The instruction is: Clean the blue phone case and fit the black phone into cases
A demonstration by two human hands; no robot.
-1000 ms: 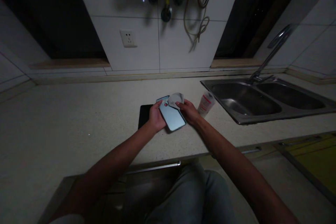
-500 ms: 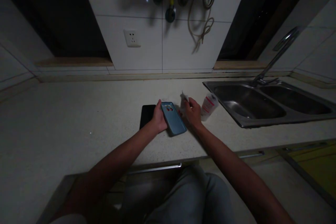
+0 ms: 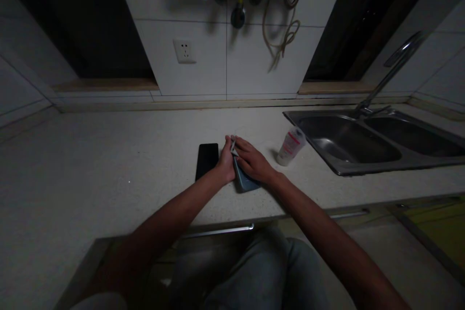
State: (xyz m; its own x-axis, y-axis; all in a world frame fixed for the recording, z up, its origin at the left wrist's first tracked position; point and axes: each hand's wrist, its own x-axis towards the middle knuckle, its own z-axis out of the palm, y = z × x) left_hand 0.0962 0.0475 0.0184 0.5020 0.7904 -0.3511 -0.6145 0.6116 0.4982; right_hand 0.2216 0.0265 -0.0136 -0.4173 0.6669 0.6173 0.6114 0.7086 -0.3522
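Observation:
A blue phone case (image 3: 245,182) lies on the pale countertop (image 3: 109,155) near its front edge. My left hand (image 3: 225,163) grips the case's left side with curled fingers. My right hand (image 3: 252,161) lies flat on top of the case, pressing a small grey cloth (image 3: 233,149) onto it; only a corner of the cloth shows. A black phone (image 3: 207,160) lies flat just left of my left hand.
A small white bottle with a red label (image 3: 290,145) stands right of my hands. A steel double sink (image 3: 366,143) with a tap (image 3: 392,68) is further right. Utensils and a cord (image 3: 286,29) hang on the tiled wall beside a socket (image 3: 184,51).
My right hand, which held the cloth raised beside the case, has come down flat onto the case. The case has gone from tilted up to lying on the counter.

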